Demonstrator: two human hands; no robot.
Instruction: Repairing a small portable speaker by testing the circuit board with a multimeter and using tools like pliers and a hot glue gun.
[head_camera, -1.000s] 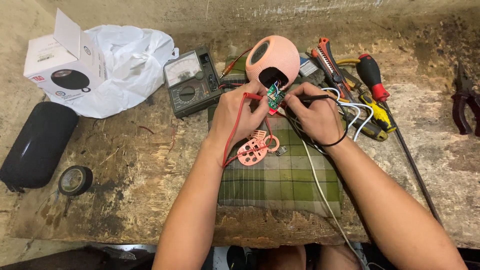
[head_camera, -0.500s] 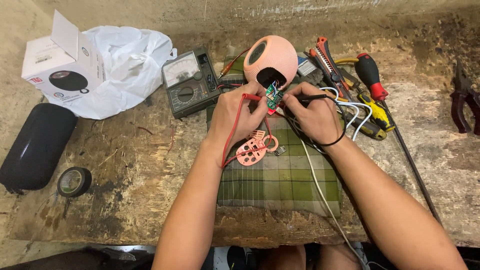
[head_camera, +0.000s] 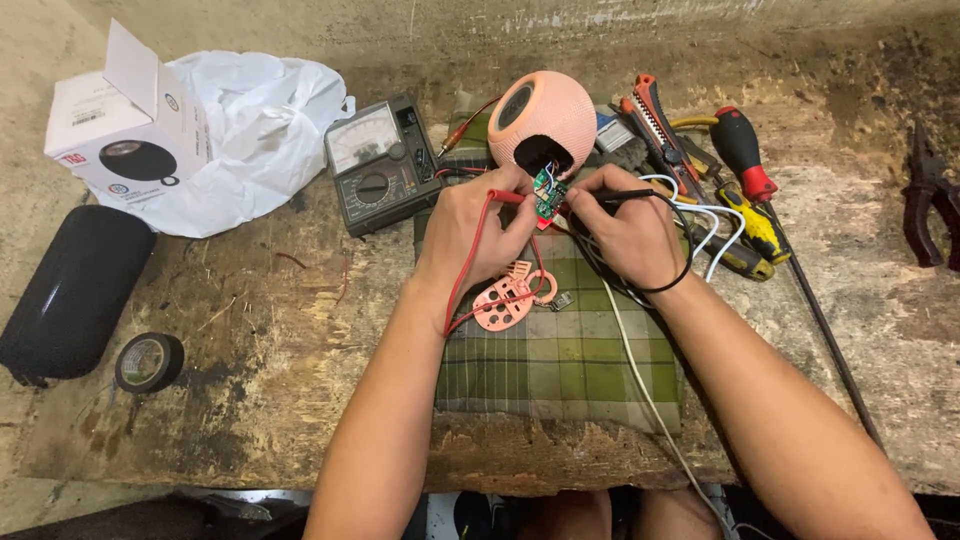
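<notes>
Small green circuit board (head_camera: 547, 193) at mouth of pink round shell (head_camera: 543, 118), over checked cloth (head_camera: 560, 360). Left hand (head_camera: 478, 232) pinching red probe (head_camera: 505, 197); right hand (head_camera: 622, 228) pinching black probe (head_camera: 628, 196). Light, stiff, likely fragile (best held by edges).

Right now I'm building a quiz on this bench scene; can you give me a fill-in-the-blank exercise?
1. The left hand holds the ____ probe.
2. The right hand holds the ____ probe.
3. Both probes meet at a small green circuit board below the ____ round speaker shell.
4. The analogue multimeter lies to the ____ of the shell.

Missing: red; black; pink; left
</notes>
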